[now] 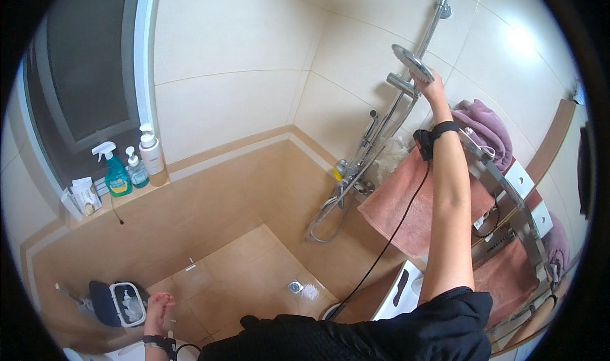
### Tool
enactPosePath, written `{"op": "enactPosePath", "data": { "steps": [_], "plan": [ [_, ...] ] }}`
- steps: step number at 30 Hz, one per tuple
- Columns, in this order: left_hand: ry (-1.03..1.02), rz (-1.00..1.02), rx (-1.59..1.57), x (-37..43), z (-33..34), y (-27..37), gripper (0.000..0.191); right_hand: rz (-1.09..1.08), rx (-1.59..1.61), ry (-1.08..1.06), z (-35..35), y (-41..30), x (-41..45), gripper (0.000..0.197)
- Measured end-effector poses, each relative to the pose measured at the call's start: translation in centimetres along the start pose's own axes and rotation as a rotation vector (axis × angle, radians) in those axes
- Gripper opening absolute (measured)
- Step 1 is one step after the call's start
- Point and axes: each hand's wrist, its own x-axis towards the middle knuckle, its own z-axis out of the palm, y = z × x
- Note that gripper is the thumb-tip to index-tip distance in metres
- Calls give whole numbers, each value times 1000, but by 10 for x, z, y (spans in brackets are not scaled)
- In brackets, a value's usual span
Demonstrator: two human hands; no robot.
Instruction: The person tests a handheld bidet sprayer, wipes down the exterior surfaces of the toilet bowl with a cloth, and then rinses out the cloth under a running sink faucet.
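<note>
My right hand (431,85) is raised at the wall, its fingers wrapped behind a round chrome shower head (412,63). Much of the grip is hidden by the head itself. Just beside the hand is the chrome holder (401,83) on the vertical shower rail (431,27). A metal hose (369,168) runs down from there past the mixer tap (350,175) and loops low near the floor. At the lower left, my left hand (160,304) hangs loosely curled with nothing visible in it, near a small bin (143,308) with its dark lid raised.
A spray bottle (116,170) and pump bottles (151,156) stand on the window ledge. Pink towels (405,208) hang at right by a mirror (524,284). A white stool (400,289) stands below. A black cable (395,232) trails from my right wrist. The tiled floor has a drain (295,287).
</note>
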Motion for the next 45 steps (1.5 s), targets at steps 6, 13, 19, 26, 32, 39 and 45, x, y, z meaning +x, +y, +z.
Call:
{"op": "enactPosePath", "data": {
  "steps": [6,13,19,26,32,39,45],
  "plan": [
    [-27,-8,-20,6,10,-5,6,274,-65,181,28,-18,-15,25],
    [18,-15,-35,-14,9,-5,5,165,134,425,61,36,-32,35],
    [16,-69,-64,-14,3,-11,9,-308,-410,469,68,97,-31,32],
    [-10,-51,-74,3,18,-8,6,95,35,424,30,20,-39,28],
    [-27,-59,-59,13,40,3,3,143,-311,64,20,-66,-32,30],
    [-45,-38,-79,27,43,-3,5,-42,-227,-153,12,-56,-9,30],
    [-27,-75,-49,19,38,-4,5,-31,291,-232,46,-2,-2,28]
  ]
}}
